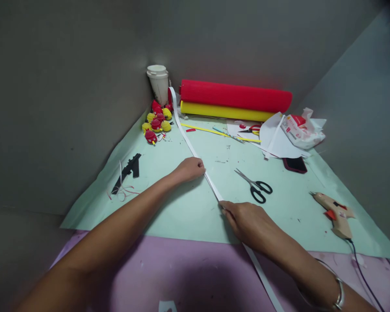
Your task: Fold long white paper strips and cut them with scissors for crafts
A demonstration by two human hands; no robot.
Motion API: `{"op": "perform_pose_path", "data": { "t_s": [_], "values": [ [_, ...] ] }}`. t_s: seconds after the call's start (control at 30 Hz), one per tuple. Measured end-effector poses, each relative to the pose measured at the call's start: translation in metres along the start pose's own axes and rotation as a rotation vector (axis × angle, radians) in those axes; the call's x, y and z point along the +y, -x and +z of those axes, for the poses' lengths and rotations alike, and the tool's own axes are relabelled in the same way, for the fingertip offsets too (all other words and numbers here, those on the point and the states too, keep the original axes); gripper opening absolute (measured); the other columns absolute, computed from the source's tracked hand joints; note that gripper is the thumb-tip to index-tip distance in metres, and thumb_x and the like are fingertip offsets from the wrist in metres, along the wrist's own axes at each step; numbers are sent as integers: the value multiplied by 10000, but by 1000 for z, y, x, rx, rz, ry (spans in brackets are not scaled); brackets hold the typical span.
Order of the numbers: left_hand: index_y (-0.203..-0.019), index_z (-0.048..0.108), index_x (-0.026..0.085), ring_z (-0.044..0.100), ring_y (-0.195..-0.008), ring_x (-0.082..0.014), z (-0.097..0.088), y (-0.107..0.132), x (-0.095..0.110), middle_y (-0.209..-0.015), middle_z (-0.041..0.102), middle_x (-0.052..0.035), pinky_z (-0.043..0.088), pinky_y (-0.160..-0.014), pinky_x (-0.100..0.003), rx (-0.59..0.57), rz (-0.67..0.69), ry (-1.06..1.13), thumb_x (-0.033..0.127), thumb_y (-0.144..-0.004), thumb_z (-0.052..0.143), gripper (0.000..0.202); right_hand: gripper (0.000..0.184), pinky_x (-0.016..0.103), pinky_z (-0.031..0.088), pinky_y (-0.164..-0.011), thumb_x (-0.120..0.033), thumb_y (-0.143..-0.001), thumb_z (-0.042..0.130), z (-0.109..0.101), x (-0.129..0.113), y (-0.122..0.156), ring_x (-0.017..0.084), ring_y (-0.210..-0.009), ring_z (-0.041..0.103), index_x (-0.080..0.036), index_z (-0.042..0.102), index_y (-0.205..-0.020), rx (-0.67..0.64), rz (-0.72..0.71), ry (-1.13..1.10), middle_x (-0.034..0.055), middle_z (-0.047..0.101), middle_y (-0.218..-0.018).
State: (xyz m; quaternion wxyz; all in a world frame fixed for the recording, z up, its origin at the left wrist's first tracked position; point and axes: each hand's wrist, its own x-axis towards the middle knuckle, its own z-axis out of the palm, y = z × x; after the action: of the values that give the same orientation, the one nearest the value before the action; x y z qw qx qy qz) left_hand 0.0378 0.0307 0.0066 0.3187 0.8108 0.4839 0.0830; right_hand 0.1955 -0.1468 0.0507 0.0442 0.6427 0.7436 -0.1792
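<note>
A long white paper strip (189, 143) runs from the back corner across the pale green sheet (188, 212) toward me. My left hand (190, 169) is closed, pinching the strip about halfway along. My right hand (247, 221) is closed on the same strip nearer to me, pressing it to the sheet. The strip's tail continues under my right forearm over the pink surface (182, 277).
Black-handled scissors (256, 186) lie right of the strip. A glue gun (334, 212) with its cord rests at the right. At the back are red (235, 95) and yellow (225, 112) rolls, a white cup (158, 82), several red and yellow ornaments (156, 121), red scissors (251, 128), white paper (276, 138), a packet (300, 130), a dark phone (294, 164). Black scraps (128, 171) lie left.
</note>
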Motion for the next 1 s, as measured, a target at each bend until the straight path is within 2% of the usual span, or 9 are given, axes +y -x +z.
{"op": "perform_pose_path", "data": {
  "t_s": [0.43, 0.7, 1.0],
  "values": [
    [-743, 634, 190, 568, -735, -203, 5, 1, 0, -810, 675, -70, 359, -611, -282, 37, -10, -72, 266, -772, 510, 148, 321, 272, 335, -570, -221, -939, 392, 0, 5, -5, 205, -687, 664, -208, 660, -1116, 3, -5, 32, 87, 714, -760],
    [-744, 632, 185, 557, -708, -198, 4, -1, -1, -789, 663, -67, 348, -599, -276, 27, -2, -93, 270, -770, 509, 152, 327, 274, 334, -577, -203, -922, 414, -2, 3, -7, 208, -692, 656, -203, 663, -1133, -15, 6, 29, 102, 721, -791],
    [-713, 612, 189, 557, -695, -200, 3, 0, 2, -779, 659, -71, 343, -587, -283, 27, -15, -97, 254, -753, 522, 118, 318, 275, 317, -558, -205, -917, 404, 0, 4, -8, 201, -643, 640, -204, 670, -1093, 0, -5, 39, 92, 704, -737]
  ]
}}
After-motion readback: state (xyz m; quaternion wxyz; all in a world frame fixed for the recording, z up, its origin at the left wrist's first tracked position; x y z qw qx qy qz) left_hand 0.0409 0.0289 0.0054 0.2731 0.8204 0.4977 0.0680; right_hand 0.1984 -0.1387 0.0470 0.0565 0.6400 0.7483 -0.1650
